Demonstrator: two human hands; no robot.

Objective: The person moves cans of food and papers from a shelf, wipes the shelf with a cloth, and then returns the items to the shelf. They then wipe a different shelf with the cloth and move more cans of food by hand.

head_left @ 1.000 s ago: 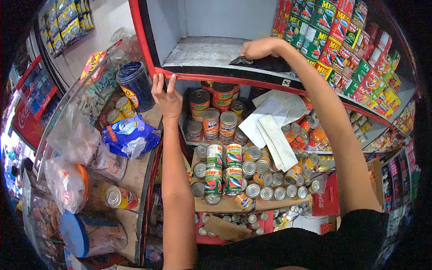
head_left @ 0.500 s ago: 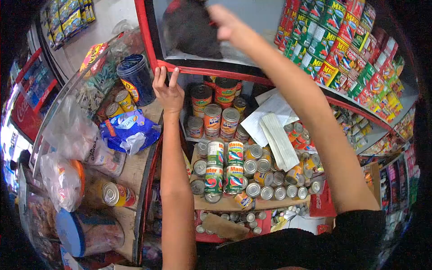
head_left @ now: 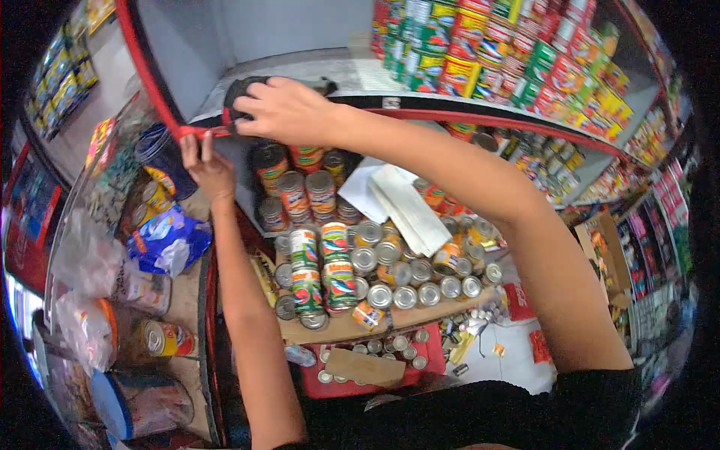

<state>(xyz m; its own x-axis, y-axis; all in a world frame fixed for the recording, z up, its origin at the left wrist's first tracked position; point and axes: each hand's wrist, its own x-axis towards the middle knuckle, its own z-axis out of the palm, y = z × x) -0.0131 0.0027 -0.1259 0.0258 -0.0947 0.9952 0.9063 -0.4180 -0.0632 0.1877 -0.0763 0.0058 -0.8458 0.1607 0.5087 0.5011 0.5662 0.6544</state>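
Head view: right hand (head_left: 289,112) grips dark cloth (head_left: 238,91) on shelf (head_left: 330,71); can labels (head_left: 322,264) blurred.

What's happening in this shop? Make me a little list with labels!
right hand: pressed on a dark cloth lying on the grey shelf
left hand: fingers up on the shelf's red edge
below: many cans, with white papers lying on top
left side: a blue bag on a wooden counter
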